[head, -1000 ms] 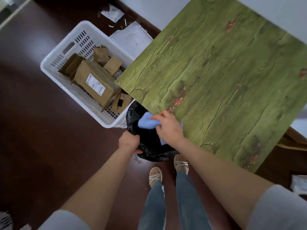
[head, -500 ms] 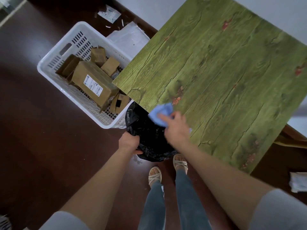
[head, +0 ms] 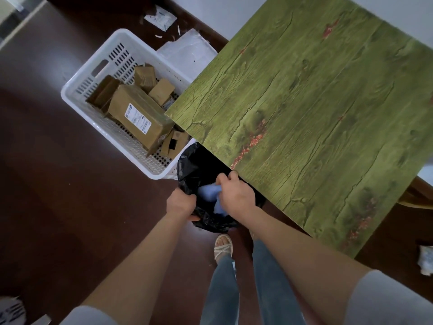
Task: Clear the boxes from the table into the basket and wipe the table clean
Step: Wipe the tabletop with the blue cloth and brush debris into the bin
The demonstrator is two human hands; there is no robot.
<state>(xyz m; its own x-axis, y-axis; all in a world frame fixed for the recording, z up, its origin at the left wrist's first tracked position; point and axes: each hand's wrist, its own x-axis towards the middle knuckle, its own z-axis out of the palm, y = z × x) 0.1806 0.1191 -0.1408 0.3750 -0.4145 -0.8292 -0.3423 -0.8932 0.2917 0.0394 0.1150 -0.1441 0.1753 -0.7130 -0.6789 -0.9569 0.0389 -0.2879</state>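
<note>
right hand [head: 236, 195] gripping cloth [head: 208, 192], seemingly inside bag [head: 194, 165]

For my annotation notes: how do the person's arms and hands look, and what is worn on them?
Both forearms are bare. The left sleeve and right sleeve are short, pale grey. The left hand and right hand wear no gloves; no watch or ring shows.

Non-task items, placed from the bag [head: 194, 165], black and open-mouthed. Around it you see dark floor [head: 58, 184]. Straight beyond the bag lies a white sheet [head: 185, 52]; farther on, a torn packet [head: 160, 18] among paper scraps [head: 178, 31]. Far right of the bag: a crumpled white wad [head: 426, 260]. Far lower left of it: a striped object [head: 10, 310], cut off.
</note>
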